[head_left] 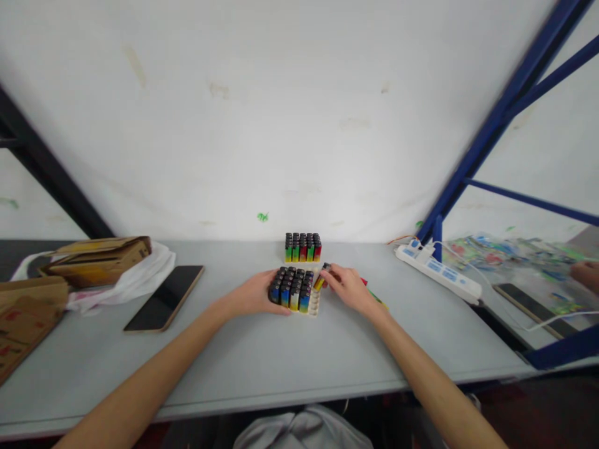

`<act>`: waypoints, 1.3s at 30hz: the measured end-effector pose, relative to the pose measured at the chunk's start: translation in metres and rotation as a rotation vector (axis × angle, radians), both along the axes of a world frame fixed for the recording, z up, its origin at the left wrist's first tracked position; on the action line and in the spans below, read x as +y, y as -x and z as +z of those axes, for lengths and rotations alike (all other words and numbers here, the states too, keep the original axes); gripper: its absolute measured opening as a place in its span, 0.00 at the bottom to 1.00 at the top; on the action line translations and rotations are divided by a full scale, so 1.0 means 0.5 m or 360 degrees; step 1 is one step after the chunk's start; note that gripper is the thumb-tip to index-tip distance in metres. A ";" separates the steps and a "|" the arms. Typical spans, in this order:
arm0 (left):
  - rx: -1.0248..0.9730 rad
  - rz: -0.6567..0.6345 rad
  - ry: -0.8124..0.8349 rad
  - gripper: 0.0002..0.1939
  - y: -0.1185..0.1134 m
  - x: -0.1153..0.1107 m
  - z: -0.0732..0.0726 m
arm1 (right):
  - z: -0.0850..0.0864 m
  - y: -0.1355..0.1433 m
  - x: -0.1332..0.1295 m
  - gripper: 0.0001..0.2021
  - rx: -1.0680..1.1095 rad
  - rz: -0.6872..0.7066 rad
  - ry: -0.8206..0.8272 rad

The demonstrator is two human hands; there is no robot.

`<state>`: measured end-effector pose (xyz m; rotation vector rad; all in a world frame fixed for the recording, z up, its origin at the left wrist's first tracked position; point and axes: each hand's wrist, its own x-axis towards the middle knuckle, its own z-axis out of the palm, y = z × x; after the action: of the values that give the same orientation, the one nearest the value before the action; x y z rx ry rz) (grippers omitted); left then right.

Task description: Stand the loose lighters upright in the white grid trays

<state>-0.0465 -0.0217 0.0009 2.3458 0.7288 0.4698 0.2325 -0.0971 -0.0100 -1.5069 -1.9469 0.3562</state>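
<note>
Several upright lighters [291,288] with black tops and blue, yellow and white bodies stand in rows in a pale tray [314,304]. The tray's right-hand column shows bare slots. My left hand [255,293] wraps round the left side of this group, thumb at the near side. Above the right edge of the tray, my right hand [345,285] pinches a yellow lighter [320,282] with a dark top, held tilted. Partly hidden beneath and behind that hand lie a few colourful lighters [378,299], red and green-yellow ones among them.
Behind, near the wall, stands another block of lighters [303,248]. A phone [163,299] and cardboard boxes [100,260] with a white bag are on the left. A power strip [440,274] lies right, beside a blue frame [496,125]; beyond it shows another person's hand [586,274].
</note>
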 end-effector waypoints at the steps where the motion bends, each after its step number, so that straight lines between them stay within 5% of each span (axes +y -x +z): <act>1: -0.0004 0.0001 0.0005 0.42 0.000 0.000 0.000 | -0.002 -0.005 0.001 0.19 -0.0031 0.0074 0.0001; 11: -0.0016 0.0026 0.0003 0.42 -0.001 0.001 -0.002 | 0.027 -0.008 -0.011 0.13 -0.0185 0.0304 -0.0043; 16: -0.0030 -0.0016 0.0025 0.43 0.001 0.004 -0.004 | 0.035 -0.104 -0.071 0.13 -0.0161 -0.0003 0.0035; 21: -0.0022 -0.0026 -0.0011 0.43 0.003 0.005 -0.004 | -0.019 -0.159 -0.140 0.09 -0.0538 -0.0377 0.0082; 25: -0.0047 -0.0046 -0.0007 0.43 0.003 0.002 -0.001 | -0.051 -0.164 -0.150 0.13 -0.0364 -0.0504 0.0071; 33: -0.0063 -0.0046 -0.0032 0.44 0.003 0.002 -0.002 | -0.039 -0.187 -0.128 0.24 -0.0026 -0.0338 0.0256; 39: -0.0051 -0.0044 -0.0067 0.44 0.002 0.007 -0.009 | -0.015 -0.156 -0.118 0.15 0.0173 -0.0196 0.0134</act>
<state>-0.0476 -0.0180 -0.0035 2.3791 0.6771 0.5139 0.3103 -0.1561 -0.0172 -1.6179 -1.7656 0.4611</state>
